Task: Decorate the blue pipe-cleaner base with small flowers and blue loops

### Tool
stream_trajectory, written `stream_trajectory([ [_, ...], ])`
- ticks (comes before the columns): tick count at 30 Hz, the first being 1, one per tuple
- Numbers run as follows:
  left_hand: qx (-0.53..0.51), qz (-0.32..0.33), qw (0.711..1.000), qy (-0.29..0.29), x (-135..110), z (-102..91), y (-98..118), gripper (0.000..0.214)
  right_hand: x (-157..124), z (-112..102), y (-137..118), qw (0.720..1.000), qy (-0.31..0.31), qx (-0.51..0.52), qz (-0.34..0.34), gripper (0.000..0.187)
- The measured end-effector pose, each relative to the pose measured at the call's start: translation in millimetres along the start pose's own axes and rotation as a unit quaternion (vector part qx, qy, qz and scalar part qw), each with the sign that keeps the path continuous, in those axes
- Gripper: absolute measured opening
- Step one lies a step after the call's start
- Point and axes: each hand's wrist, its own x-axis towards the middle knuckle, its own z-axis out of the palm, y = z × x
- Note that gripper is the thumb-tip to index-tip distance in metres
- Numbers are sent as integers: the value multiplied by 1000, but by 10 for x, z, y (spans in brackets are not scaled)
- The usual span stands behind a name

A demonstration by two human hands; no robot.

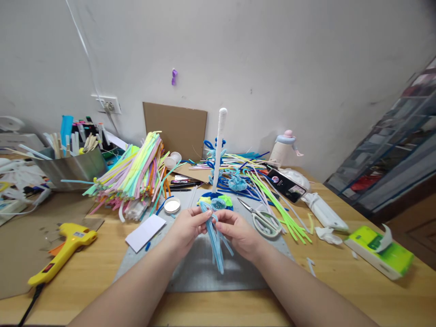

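My left hand (186, 228) and my right hand (238, 232) meet over a grey cutting mat (200, 268), both pinching the top of a bundle of light blue pipe cleaners (215, 243) whose loose ends hang down towards me. Just beyond the hands stands a tall white fuzzy stem (219, 145) on a blue and yellow-green base (218, 200). A pair of scissors with pale handles (261, 219) lies to the right of my right hand.
A big heap of pastel pipe cleaners (134, 175) lies left of centre, with a yellow glue gun (63, 250) nearer the front left. A metal tub of tools (73, 161), a phone (285, 184), a green tissue pack (379, 252) and loose green and blue stems (272, 195) crowd the wooden table.
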Motion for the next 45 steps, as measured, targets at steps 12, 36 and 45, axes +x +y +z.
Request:
stream_trajectory([
  [12, -17, -19, 1000, -14, 3, -9, -12, 20, 1, 8, 23, 1000, 4, 26, 0, 13],
  [36, 57, 38, 997, 26, 13, 23, 2, 23, 26, -12, -47, 994, 60, 72, 60, 16],
  [45, 54, 28, 997, 45, -7, 23, 14, 21, 25, -1, -52, 995, 51, 45, 72, 18],
])
